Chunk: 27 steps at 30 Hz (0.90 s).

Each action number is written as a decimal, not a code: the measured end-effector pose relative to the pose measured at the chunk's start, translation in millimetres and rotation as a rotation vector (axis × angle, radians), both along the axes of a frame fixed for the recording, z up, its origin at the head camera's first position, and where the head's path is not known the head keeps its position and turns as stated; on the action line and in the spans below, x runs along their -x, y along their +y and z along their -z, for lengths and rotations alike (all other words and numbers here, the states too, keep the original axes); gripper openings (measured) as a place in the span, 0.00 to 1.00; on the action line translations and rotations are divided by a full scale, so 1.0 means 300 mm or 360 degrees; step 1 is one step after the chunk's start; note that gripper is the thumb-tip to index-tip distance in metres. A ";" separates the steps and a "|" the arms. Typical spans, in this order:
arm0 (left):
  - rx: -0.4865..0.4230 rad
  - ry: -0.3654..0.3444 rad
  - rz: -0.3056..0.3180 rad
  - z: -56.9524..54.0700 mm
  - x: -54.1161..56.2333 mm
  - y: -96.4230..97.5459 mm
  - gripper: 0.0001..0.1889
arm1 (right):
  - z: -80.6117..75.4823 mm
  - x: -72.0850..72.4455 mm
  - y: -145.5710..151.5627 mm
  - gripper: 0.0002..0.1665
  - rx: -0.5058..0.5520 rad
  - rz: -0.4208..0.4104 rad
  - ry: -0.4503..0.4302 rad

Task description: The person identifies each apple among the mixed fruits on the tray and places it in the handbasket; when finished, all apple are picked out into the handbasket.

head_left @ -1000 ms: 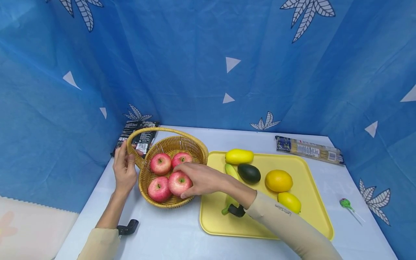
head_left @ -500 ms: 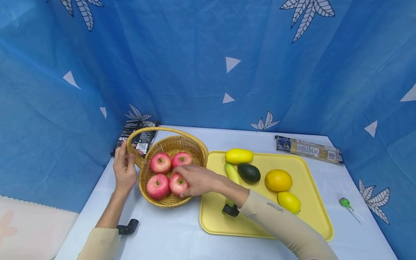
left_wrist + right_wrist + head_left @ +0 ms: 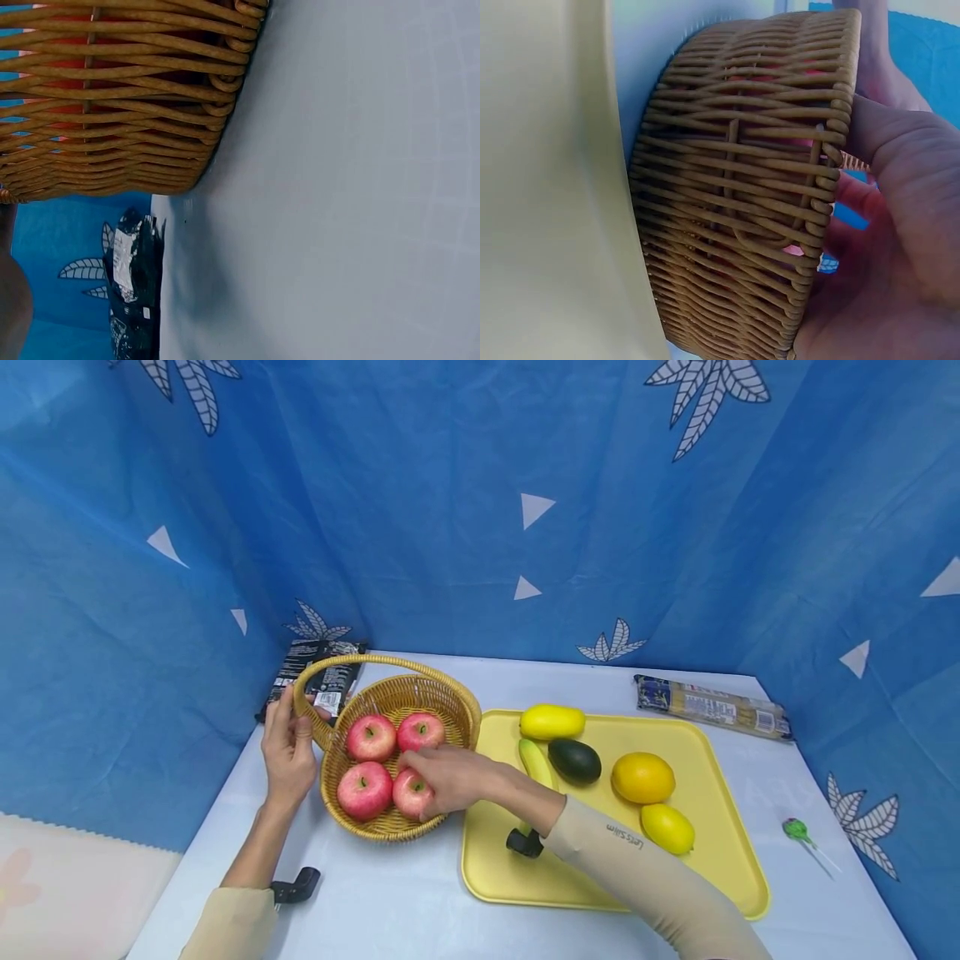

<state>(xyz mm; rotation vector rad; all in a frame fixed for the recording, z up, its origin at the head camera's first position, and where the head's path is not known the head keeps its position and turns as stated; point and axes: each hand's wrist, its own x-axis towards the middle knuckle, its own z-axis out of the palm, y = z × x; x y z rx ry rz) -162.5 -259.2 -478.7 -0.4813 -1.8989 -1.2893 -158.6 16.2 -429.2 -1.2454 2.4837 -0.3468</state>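
Observation:
A woven basket (image 3: 390,835) with a tall arched handle stands on the table, with several red apples in it. At the left base of the handle (image 3: 318,727), my left hand (image 3: 288,756) grips it between thumb and fingers. My right hand (image 3: 459,778) reaches over the right rim and holds the front right apple (image 3: 409,794), fingertips on its far side and thumb on its near side. In the right wrist view that hand (image 3: 907,240) bends over the basket rim (image 3: 832,150), its fingers partly hidden behind the weave. Basket wall (image 3: 112,112) fills the left wrist view's upper left.
Right of the basket lies a yellow tray (image 3: 585,893) bearing a banana (image 3: 534,760), a dark green avocado (image 3: 574,761) and several yellow fruits. Behind are a black packet (image 3: 300,660) and a noodle pack (image 3: 712,706). A green lollipop (image 3: 797,829) lies far right.
The right hand and its apple have shifted slightly left and lower into the basket. The neighbouring front left apple has moved a little left. The left hand stays on the handle.

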 end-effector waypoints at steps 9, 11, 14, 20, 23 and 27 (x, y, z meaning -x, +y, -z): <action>0.0000 -0.0011 0.0027 -0.039 -0.019 0.021 0.34 | -0.007 -0.002 0.011 0.41 -0.0026 -0.0018 -0.0008; 0.0001 0.0002 0.0022 -0.038 -0.016 0.018 0.34 | -0.010 -0.005 0.016 0.40 0.0010 0.0015 -0.0002; 0.0031 -0.0001 0.0001 -0.045 -0.021 0.013 0.33 | -0.024 -0.013 0.026 0.39 0.0084 0.0066 0.0017; 0.0187 -0.0061 -0.0096 -0.066 -0.044 -0.007 0.31 | -0.077 -0.027 0.080 0.31 0.0311 0.0066 0.0031; 0.0263 -0.0032 -0.0131 -0.046 -0.026 -0.042 0.29 | -0.104 -0.026 0.131 0.26 0.0464 0.0024 -0.0044; 0.0287 0.0031 -0.0141 -0.037 0.006 -0.092 0.22 | -0.128 -0.023 0.223 0.16 0.0576 -0.0008 -0.0148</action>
